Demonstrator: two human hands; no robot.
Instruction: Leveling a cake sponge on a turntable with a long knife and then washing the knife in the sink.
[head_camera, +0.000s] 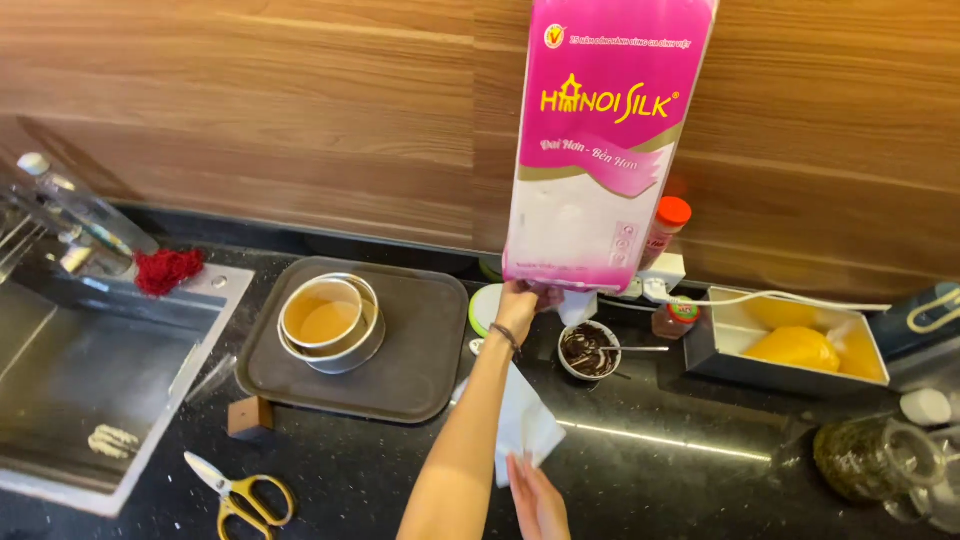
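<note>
Left hand is gripping the pink pack by its bottom edge, lifting it above the worktop. Light, soft, floppy film; likely sagging. Right hand, fingers half-open, is pinching the white tissue.

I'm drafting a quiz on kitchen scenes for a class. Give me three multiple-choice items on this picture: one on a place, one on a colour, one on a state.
1. Where do the scissors lie?
A. on the dark counter near the sink
B. on the tray
C. in the metal box

2. What colour are the scissors' handles?
A. red
B. yellow
C. blue

3. How is the pink and white packet held?
A. flat on the counter
B. inside the sink
C. raised upright in the left hand

Answers: 1 A, they lie on the counter just below the sink. 2 B, both handle loops are yellow. 3 C, the hand grips its bottom edge, lifting it before the wooden wall.
</note>
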